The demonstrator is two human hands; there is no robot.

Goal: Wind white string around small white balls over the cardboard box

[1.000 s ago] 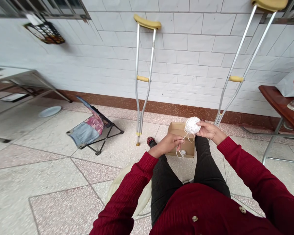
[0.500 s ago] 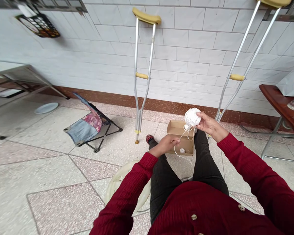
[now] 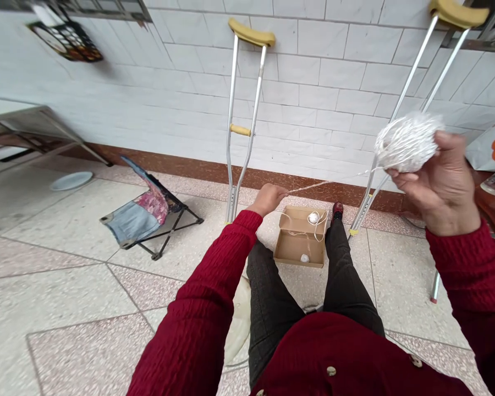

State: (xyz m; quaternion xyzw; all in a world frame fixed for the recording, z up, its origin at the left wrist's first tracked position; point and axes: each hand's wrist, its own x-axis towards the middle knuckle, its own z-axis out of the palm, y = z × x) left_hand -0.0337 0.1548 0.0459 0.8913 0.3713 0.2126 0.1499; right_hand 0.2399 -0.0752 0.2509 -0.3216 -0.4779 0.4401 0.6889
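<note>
My right hand (image 3: 439, 179) is raised high at the right and holds a loosely wound ball of white yarn (image 3: 408, 143) against its fingers. A taut white strand (image 3: 330, 185) runs from the ball to my left hand (image 3: 268, 199), which pinches it above the floor. Below, between my feet, lies an open cardboard box (image 3: 291, 250). Inside it are two small white yarn balls (image 3: 313, 218) (image 3: 304, 258), and loose loops of strand lie across the box.
Two aluminium crutches (image 3: 240, 130) (image 3: 410, 82) lean on the tiled wall. A folding stool with denim and floral fabric (image 3: 148, 206) stands on the floor at left, near a pale plate (image 3: 71, 180). A wooden table edge (image 3: 489, 206) sits behind my right hand.
My right hand has lifted the yarn ball up and to the right, away from the box, drawing the strand long. My left hand has shifted up and left.
</note>
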